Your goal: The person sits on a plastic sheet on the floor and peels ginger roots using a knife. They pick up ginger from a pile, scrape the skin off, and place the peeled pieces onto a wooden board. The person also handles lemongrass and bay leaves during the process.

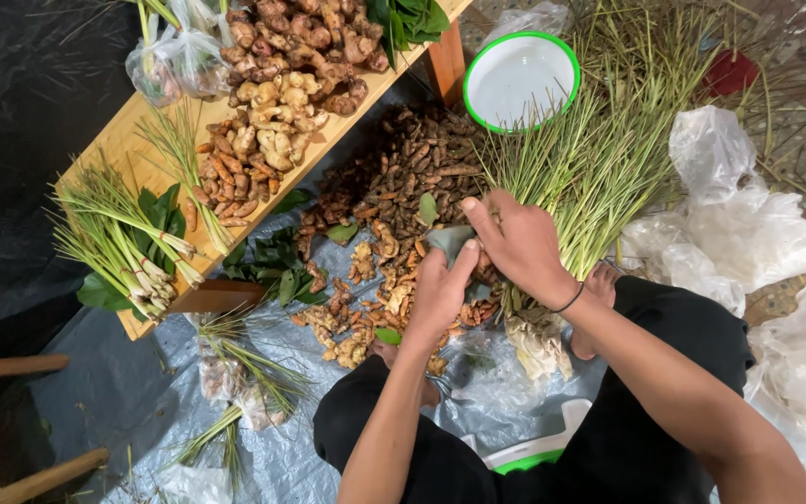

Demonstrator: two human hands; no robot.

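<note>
Both hands (482, 271) pinching a folded leaf (448, 241) amid lemongrass (599, 159), heaped roots (394, 196), plastic bags (748, 224).

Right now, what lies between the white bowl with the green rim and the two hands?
In the head view, lemongrass stalks lie between the white bowl and the right hand; the left hand is beside it.

A grey plastic sheet (104, 373) covers the floor under the hands. Left of them stands a low wooden bench (132, 149); beyond is dark ground (11, 112).
</note>
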